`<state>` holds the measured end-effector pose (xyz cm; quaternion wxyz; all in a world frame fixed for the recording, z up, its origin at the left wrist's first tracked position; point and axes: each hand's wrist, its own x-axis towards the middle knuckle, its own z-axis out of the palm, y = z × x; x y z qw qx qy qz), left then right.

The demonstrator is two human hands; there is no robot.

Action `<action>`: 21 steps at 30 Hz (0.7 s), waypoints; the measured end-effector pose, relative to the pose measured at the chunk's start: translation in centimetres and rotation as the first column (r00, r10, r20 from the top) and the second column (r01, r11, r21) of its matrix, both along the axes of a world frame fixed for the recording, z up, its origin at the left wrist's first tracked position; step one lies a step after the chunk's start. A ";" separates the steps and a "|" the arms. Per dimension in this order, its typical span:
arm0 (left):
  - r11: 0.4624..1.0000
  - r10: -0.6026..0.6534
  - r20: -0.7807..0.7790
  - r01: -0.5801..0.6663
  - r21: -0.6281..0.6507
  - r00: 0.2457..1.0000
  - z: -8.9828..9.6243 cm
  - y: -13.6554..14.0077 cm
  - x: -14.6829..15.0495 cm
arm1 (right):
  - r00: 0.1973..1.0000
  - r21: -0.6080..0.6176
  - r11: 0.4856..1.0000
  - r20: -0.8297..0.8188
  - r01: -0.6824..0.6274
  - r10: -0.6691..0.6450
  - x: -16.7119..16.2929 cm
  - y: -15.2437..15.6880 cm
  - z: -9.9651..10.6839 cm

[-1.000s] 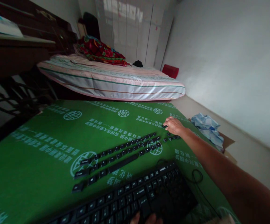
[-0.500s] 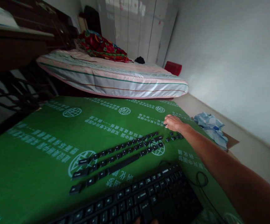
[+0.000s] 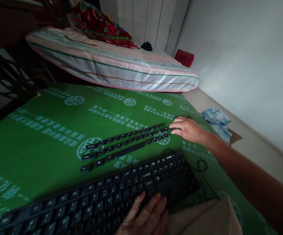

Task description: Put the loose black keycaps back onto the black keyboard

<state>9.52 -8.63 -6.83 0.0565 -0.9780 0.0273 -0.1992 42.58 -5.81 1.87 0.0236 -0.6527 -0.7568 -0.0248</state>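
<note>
A black keyboard point(image 3: 92, 199) lies slantwise along the near side of the green board. Its right-hand end shows bare sections without keycaps. My left hand point(image 3: 146, 215) rests on the keyboard with its fingers stretched apart, close to the large enter key point(image 3: 150, 187). Farther off, my right hand point(image 3: 189, 130) is closed in a pinch around a small black keycap point(image 3: 171, 129), low over the board. Left of it, loose keycaps lie in slanting rows, among them a long space bar point(image 3: 130, 149). More dark keycaps show partly behind my right hand.
A black cable point(image 3: 202, 165) loops right of the keyboard. Beyond the green board point(image 3: 50, 130) stands a bed point(image 3: 121, 70) with a red flowered blanket point(image 3: 104, 29). Blue-white cloth point(image 3: 216, 120) lies on the floor at right, near a white wall point(image 3: 249, 65).
The view has tilted down, showing more keyboard and my left hand. My right hand has moved nearer, over the small keycap group at the right, and now pinches a keycap there.
</note>
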 end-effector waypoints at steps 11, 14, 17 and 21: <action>0.972 -0.002 -0.109 -0.024 -0.233 0.994 1.0 -1.7 -0.2 | 0.960 0.171 0.968 -0.182 -0.183 0.213 -8.9 -9.2 -2.9; 0.968 -0.002 -0.143 -0.034 -0.250 0.990 1.7 -1.9 -0.3 | 0.963 0.163 0.970 -0.171 -0.182 0.210 -9.6 -9.1 -3.3; 0.965 -0.002 -0.162 -0.041 -0.260 0.987 1.9 -2.1 -0.3 | 0.964 0.154 0.969 -0.154 -0.191 0.215 -10.0 -9.1 -3.3; 0.958 0.001 -0.152 -0.045 -0.284 0.988 1.8 -2.3 -0.2 | 0.960 0.164 0.968 -0.175 -0.192 0.220 -10.0 -9.2 -3.5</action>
